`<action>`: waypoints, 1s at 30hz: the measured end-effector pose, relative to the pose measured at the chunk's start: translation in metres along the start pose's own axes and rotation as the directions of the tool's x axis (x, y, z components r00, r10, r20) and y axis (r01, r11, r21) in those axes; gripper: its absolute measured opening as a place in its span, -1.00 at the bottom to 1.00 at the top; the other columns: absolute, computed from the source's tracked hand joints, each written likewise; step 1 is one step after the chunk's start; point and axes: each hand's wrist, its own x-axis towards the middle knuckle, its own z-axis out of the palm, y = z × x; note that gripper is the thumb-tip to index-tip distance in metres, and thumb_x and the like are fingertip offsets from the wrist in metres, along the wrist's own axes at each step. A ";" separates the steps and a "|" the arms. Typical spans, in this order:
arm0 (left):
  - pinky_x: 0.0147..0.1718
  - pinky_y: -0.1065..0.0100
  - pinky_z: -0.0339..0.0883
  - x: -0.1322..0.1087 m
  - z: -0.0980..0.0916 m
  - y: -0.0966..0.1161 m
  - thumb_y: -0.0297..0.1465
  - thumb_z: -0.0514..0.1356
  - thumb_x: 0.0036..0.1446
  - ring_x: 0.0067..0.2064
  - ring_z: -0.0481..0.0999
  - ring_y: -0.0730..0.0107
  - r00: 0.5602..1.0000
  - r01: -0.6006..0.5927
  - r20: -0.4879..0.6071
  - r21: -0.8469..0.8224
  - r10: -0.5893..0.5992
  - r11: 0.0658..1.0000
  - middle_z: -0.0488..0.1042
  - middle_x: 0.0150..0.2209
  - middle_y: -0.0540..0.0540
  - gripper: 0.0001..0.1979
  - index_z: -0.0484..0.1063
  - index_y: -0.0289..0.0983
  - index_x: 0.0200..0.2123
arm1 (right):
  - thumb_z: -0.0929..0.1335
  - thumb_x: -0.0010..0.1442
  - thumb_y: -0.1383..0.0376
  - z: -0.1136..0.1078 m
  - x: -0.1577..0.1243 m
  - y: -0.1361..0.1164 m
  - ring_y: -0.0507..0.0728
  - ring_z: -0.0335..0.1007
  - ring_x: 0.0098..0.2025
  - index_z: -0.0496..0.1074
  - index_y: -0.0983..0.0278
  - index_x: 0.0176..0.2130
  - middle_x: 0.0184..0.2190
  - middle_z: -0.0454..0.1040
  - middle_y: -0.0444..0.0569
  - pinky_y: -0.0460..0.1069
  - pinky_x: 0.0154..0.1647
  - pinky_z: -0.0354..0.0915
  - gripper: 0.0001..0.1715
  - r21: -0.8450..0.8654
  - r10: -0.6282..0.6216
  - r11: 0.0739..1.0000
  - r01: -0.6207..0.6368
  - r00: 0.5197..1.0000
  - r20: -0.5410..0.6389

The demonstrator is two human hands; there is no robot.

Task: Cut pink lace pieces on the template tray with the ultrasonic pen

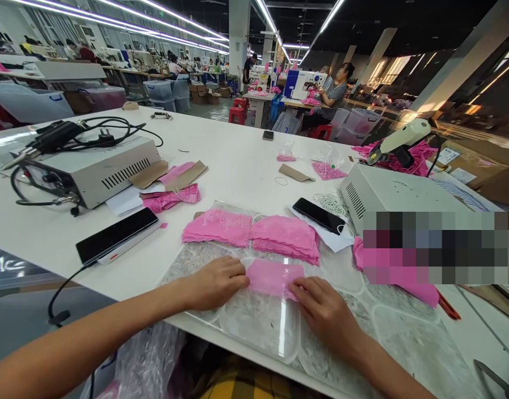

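The white table (225,149) is cluttered. By its near edge my hands are apart, left (221,281) and right (323,305) each pinching an end of one pink piece (271,276), apparently unfinished. Just beyond, two pink stacks (217,226) lie piled; whether done or waiting, I can't tell.

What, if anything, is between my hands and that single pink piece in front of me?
Nothing visible: your left hand and right hand are at opposite ends of the pink piece. The pink stacks lie beyond it, not between.
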 end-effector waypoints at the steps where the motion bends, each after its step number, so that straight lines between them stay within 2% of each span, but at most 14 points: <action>1: -0.25 0.31 0.23 -0.005 0.000 0.004 -0.55 -0.01 0.32 -0.32 0.36 0.33 1.000 -0.020 0.015 -0.009 0.020 1.000 0.43 -0.35 -0.09 -0.80 0.37 -0.25 -0.26 | 0.25 0.19 0.54 -0.002 -0.005 -0.008 0.13 0.47 -0.21 0.47 0.23 -0.04 -0.22 0.57 0.02 0.04 -0.19 0.46 -0.58 0.012 -0.024 1.000 0.024 1.000 0.000; 6: -0.22 0.29 0.22 -0.019 -0.013 0.016 -0.57 0.05 0.26 -0.37 0.33 0.32 0.993 -0.078 0.082 -0.039 0.081 0.996 0.42 -0.38 -0.08 -0.85 0.35 -0.24 -0.28 | 0.24 0.18 0.56 -0.013 -0.019 -0.025 0.13 0.51 -0.22 0.44 0.25 0.00 -0.23 0.58 0.03 0.05 -0.19 0.50 -0.55 0.072 -0.044 0.996 0.044 0.999 -0.004; 9: -0.19 0.30 0.26 -0.016 -0.024 0.014 -0.59 0.13 0.09 -0.32 0.39 0.32 0.987 0.004 0.161 -0.105 0.013 0.994 0.44 -0.36 -0.07 -0.85 0.38 -0.22 -0.32 | 0.21 0.18 0.55 -0.019 -0.027 -0.022 0.13 0.54 -0.19 0.43 0.22 0.00 -0.22 0.58 0.04 0.03 -0.19 0.52 -0.53 0.105 -0.008 0.994 0.008 1.000 0.000; 11: -0.19 0.31 0.28 -0.004 -0.025 0.006 -0.58 0.13 0.08 -0.28 0.43 0.32 0.975 0.133 0.194 -0.104 -0.111 0.986 0.46 -0.34 -0.06 -0.85 0.42 -0.23 -0.33 | 0.20 0.18 0.53 -0.020 -0.028 -0.015 0.13 0.55 -0.17 0.43 0.19 0.00 -0.20 0.57 0.04 0.01 -0.21 0.53 -0.52 0.115 0.033 0.993 -0.032 0.999 -0.007; 14: -0.22 0.31 0.32 0.025 -0.017 -0.016 -0.54 0.06 0.23 -0.23 0.46 0.30 0.942 0.311 0.140 -0.021 -0.305 0.950 0.47 -0.27 -0.12 -0.81 0.46 -0.27 -0.28 | 0.21 0.20 0.49 -0.017 -0.019 0.001 0.12 0.55 -0.16 0.43 0.14 -0.01 -0.18 0.56 0.02 0.00 -0.25 0.54 -0.55 0.132 0.103 0.986 -0.097 0.994 -0.036; 18: -0.14 0.22 0.40 0.067 -0.002 -0.049 -0.41 0.15 0.30 -0.16 0.49 0.28 0.895 0.430 0.117 0.030 -0.430 0.902 0.48 -0.19 -0.14 -0.87 0.46 -0.33 -0.18 | 0.24 0.24 0.42 -0.002 0.017 0.028 0.13 0.54 -0.17 0.46 0.14 -0.05 -0.20 0.57 0.00 0.04 -0.18 0.51 -0.64 0.149 0.199 0.971 -0.185 0.977 -0.081; 21: -0.11 0.16 0.45 0.083 0.004 -0.061 -0.29 0.18 0.31 -0.11 0.51 0.29 0.887 0.442 0.140 0.024 -0.441 0.897 0.47 -0.08 -0.13 -0.77 0.43 -0.32 -0.06 | 0.25 0.25 0.35 0.016 0.045 0.046 0.17 0.52 -0.12 0.50 0.18 -0.06 -0.18 0.57 0.03 0.12 -0.09 0.48 -0.68 0.140 0.261 0.958 -0.251 0.964 -0.051; 23: -0.10 0.15 0.46 0.085 0.006 -0.063 -0.28 0.17 0.32 -0.09 0.51 0.28 0.887 0.441 0.150 0.006 -0.437 0.898 0.46 -0.04 -0.15 -0.74 0.42 -0.31 -0.02 | 0.26 0.23 0.33 0.028 0.057 0.054 0.20 0.51 -0.10 0.52 0.19 -0.07 -0.17 0.58 0.04 0.14 -0.09 0.47 -0.68 0.136 0.282 0.952 -0.276 0.959 -0.026; 26: -0.10 0.14 0.46 0.083 0.005 -0.065 -0.29 0.17 0.33 -0.08 0.51 0.28 0.893 0.429 0.171 -0.041 -0.416 0.903 0.46 -0.03 -0.15 -0.74 0.41 -0.30 0.00 | 0.27 0.22 0.31 0.041 0.063 0.060 0.20 0.51 -0.12 0.54 0.20 -0.14 -0.18 0.59 0.02 0.15 -0.12 0.47 -0.71 0.144 0.301 0.943 -0.300 0.953 0.016; 30: -0.10 0.15 0.47 0.079 0.001 -0.072 -0.30 0.17 0.33 -0.09 0.52 0.28 0.903 0.405 0.211 -0.127 -0.374 0.905 0.46 -0.03 -0.15 -0.75 0.42 -0.31 -0.01 | 0.27 0.23 0.29 0.045 0.060 0.062 0.20 0.52 -0.12 0.56 0.20 -0.18 -0.17 0.59 0.02 0.16 -0.10 0.45 -0.72 0.163 0.315 0.933 -0.320 0.947 0.057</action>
